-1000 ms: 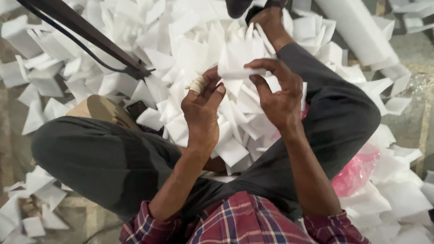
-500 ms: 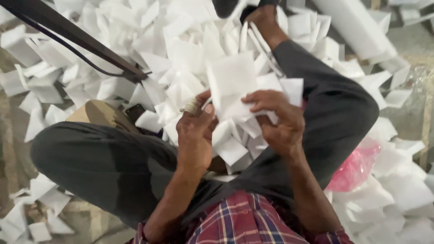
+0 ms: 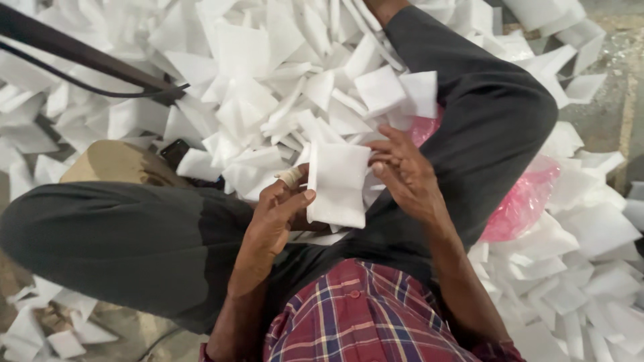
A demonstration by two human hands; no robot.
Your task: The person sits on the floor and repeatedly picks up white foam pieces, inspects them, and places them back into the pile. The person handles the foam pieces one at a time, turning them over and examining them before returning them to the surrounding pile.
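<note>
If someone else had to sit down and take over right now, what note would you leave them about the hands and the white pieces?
Left hand: grips the left edge of a white sheet, thumb on top; one finger is wrapped in tape.
Right hand: fingertips on the sheet's right edge.
The sheet is held upright over the lap, between dark trouser legs.
A big pile of white pieces covers the floor ahead; a pink bag lies by the right knee.
Done: one sheet picked up.
Left: the pile is still loose.

Two hands: left hand [image 3: 275, 218], right hand [image 3: 406, 177]. One held white sheet [image 3: 337, 182]. One pink bag [image 3: 520, 201]. Loose white pieces [image 3: 268, 100]: uncountable.
</note>
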